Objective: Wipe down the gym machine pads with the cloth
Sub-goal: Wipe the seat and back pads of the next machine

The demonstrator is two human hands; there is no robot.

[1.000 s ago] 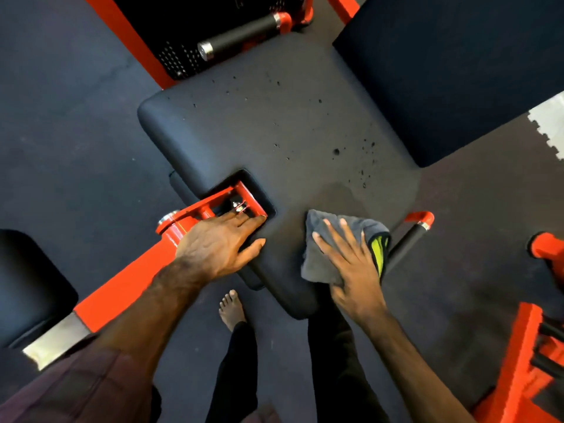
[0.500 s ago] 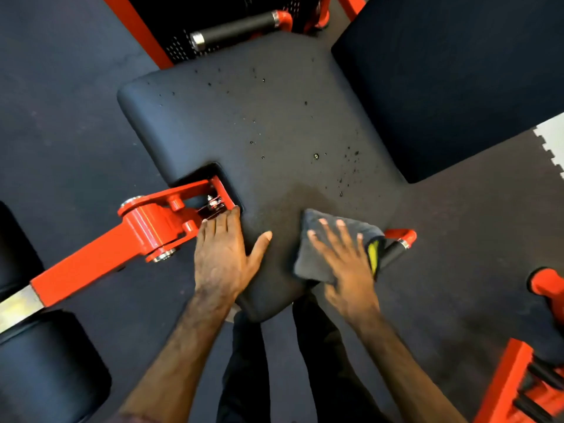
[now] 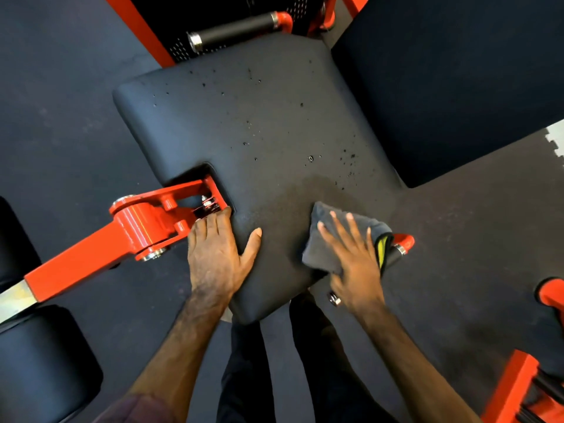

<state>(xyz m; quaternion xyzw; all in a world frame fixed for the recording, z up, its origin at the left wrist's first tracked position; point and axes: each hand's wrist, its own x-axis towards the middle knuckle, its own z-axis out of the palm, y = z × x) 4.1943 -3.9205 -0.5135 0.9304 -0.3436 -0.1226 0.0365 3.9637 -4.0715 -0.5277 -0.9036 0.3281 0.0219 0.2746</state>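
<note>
- Bracing the pad's near-left edge, the left hand [image 3: 218,257] lies flat, fingers straight, holding nothing.
- Droplets [image 3: 308,158] dot the seat pad [image 3: 244,123] beyond both hands.
- Flat-fingered, the right hand [image 3: 351,254] presses the grey cloth [image 3: 320,239] onto the near-right corner; judged mid-wipe, the next stroke should push away toward them.

A dark rubber floor [image 3: 70,96] spreads around an orange steel lever arm [image 3: 100,248]. A black foam-covered handle with a chrome end cap [image 3: 235,30] lies at the top. A pale interlocking floor tile [image 3: 556,138] shows at the right edge.
</note>
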